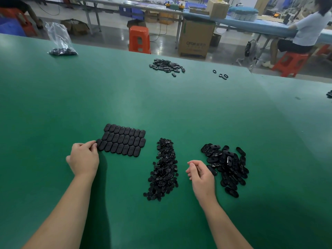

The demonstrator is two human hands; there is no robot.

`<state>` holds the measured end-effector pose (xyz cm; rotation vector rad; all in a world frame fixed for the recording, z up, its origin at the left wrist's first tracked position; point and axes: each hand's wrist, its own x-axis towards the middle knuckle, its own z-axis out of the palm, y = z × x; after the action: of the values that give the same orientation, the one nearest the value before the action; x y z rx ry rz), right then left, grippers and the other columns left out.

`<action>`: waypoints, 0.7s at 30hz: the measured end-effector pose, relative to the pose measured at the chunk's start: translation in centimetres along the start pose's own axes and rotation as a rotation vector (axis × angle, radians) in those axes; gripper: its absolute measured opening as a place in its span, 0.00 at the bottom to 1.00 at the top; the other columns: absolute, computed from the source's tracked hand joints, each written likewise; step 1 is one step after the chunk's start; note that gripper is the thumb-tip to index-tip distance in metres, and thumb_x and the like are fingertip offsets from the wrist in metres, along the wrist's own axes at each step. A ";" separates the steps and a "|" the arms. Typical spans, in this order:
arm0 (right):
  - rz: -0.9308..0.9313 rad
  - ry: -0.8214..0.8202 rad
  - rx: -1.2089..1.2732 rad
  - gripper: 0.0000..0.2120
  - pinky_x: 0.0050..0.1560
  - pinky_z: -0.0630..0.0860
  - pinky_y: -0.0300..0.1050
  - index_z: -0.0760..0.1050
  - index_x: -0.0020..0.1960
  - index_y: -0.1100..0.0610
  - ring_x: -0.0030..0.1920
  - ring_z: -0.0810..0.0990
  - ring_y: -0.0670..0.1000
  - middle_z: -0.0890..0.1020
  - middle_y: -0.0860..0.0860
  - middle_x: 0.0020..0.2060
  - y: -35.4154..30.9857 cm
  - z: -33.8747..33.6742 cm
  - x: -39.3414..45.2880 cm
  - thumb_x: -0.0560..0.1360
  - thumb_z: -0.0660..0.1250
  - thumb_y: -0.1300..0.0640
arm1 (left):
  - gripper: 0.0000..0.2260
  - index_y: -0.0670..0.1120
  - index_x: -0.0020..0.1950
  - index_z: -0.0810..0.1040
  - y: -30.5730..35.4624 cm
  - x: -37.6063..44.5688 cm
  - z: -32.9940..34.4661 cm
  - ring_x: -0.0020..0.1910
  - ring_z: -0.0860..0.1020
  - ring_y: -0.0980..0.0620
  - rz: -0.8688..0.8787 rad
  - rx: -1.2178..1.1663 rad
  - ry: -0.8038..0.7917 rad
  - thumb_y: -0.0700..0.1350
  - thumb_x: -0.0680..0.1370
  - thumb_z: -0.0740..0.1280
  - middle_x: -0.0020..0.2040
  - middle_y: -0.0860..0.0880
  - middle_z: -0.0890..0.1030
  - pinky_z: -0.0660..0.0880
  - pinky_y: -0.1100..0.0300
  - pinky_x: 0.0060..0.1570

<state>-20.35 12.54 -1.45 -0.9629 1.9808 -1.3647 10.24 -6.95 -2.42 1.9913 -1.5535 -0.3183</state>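
Green matting covers the wide desk [161,105]. Toward its near edge, left of centre, lies a flat block of black oval plastic pieces [124,141], set side by side in three rows and touching one another. The left hand [84,159] is at the block's left end. Its curled thumb and forefinger pinch the end oval piece [99,143] of the nearest row, which lies against its neighbour.

The right hand [202,174] is well apart from the left, close to the near edge and between two heaps. Its fingers are loosely curled and nothing shows in them. Just to its left runs a long heap of small black parts [164,169]. Just to its right is a jumbled heap of larger black oval shells [227,166], some of them glossy.

Near the far edge sits another pile of black pieces [166,66], with a few loose black rings [221,75] to its right. By the far left corner stands a clear plastic bag [60,42] with dark parts in its bottom. Beyond the desk are an orange plastic stool [139,39], a brown cardboard box [195,39] and a seated person [305,31] at another bench.
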 end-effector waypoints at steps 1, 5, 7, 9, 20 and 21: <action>0.001 0.000 -0.001 0.08 0.43 0.79 0.61 0.79 0.47 0.46 0.37 0.79 0.56 0.83 0.44 0.37 0.0 0.0 0.0 0.83 0.64 0.54 | 0.11 0.46 0.59 0.84 0.0 0.0 0.0 0.55 0.75 0.42 -0.004 -0.003 0.002 0.46 0.82 0.64 0.56 0.40 0.76 0.64 0.46 0.61; -0.001 0.000 -0.006 0.08 0.43 0.79 0.60 0.79 0.47 0.46 0.38 0.79 0.55 0.83 0.43 0.37 0.0 0.0 0.0 0.82 0.64 0.54 | 0.11 0.47 0.59 0.84 0.0 -0.1 0.0 0.54 0.75 0.42 0.001 -0.024 0.017 0.46 0.82 0.64 0.55 0.40 0.76 0.64 0.46 0.61; -0.003 -0.002 -0.007 0.08 0.43 0.79 0.59 0.79 0.47 0.46 0.39 0.79 0.56 0.83 0.43 0.37 0.0 0.0 0.0 0.82 0.64 0.54 | 0.11 0.46 0.59 0.84 0.0 -0.2 0.0 0.53 0.75 0.41 0.005 -0.053 0.032 0.46 0.82 0.64 0.54 0.40 0.77 0.64 0.46 0.61; -0.005 -0.003 -0.010 0.07 0.42 0.79 0.58 0.79 0.48 0.46 0.39 0.79 0.56 0.83 0.43 0.37 0.0 0.0 0.0 0.82 0.64 0.54 | 0.11 0.45 0.60 0.83 0.1 -0.3 -0.1 0.52 0.75 0.41 0.018 -0.084 0.060 0.45 0.82 0.64 0.53 0.39 0.77 0.65 0.46 0.60; -0.013 0.009 -0.050 0.08 0.40 0.79 0.55 0.79 0.47 0.45 0.37 0.79 0.55 0.83 0.41 0.37 -0.2 0.0 -0.1 0.82 0.64 0.54 | 0.08 0.46 0.58 0.83 6.9 -7.2 1.5 0.41 0.77 0.57 0.438 -0.219 -0.119 0.42 0.80 0.66 0.48 0.51 0.83 0.70 0.68 0.38; -0.013 0.010 -0.058 0.08 0.40 0.79 0.54 0.79 0.47 0.45 0.35 0.79 0.54 0.83 0.41 0.37 -0.2 0.1 -0.1 0.82 0.64 0.54 | 0.08 0.47 0.58 0.82 7.5 -8.3 2.1 0.40 0.77 0.59 0.465 -0.218 -0.173 0.42 0.81 0.66 0.47 0.53 0.83 0.70 0.70 0.38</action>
<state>-20.22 12.54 -1.33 -0.9987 2.0353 -1.3274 0.73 -0.89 -1.09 1.4169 -1.9412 -0.4537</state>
